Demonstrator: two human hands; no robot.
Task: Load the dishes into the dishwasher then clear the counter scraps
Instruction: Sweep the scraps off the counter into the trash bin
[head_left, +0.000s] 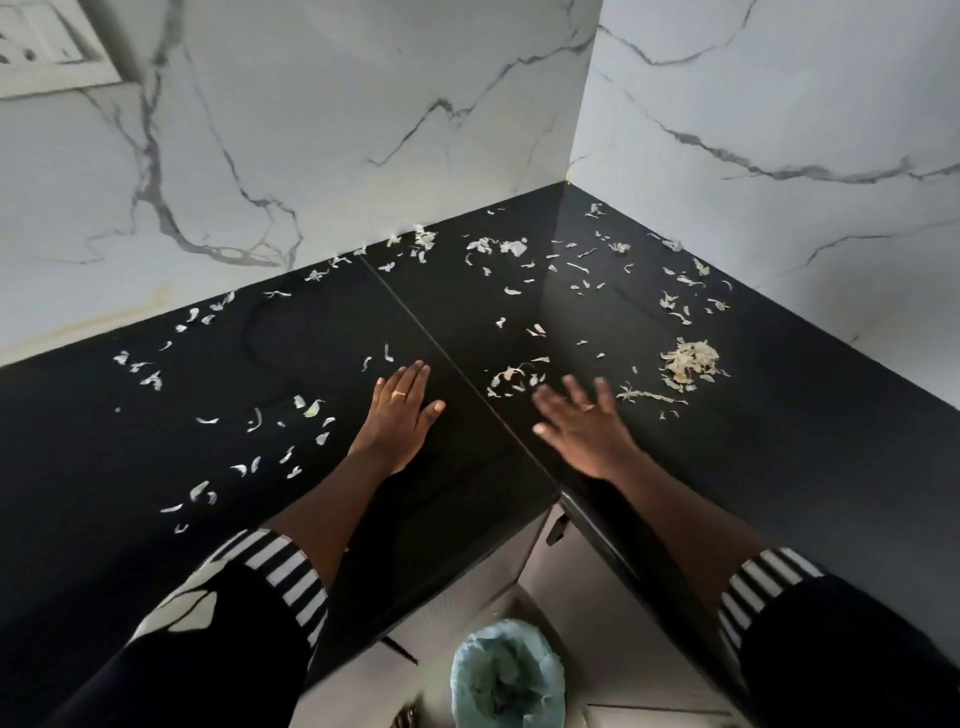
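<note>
Pale vegetable scraps lie scattered over the black corner counter (322, 332). A small heap of scraps (690, 359) sits to the right, and loose bits (511, 376) lie just beyond my right hand. My left hand (400, 415) rests flat on the counter with straight fingers, wearing a gold ring. My right hand (584, 421) hovers over the counter with fingers spread, slightly blurred, holding nothing. More scraps (280, 441) lie to the left of my left hand.
White marble walls (363, 130) close the corner behind the counter. Below the counter's inner edge stands a bin lined with a light blue bag (506, 675). A wall socket plate (47, 47) is at the top left.
</note>
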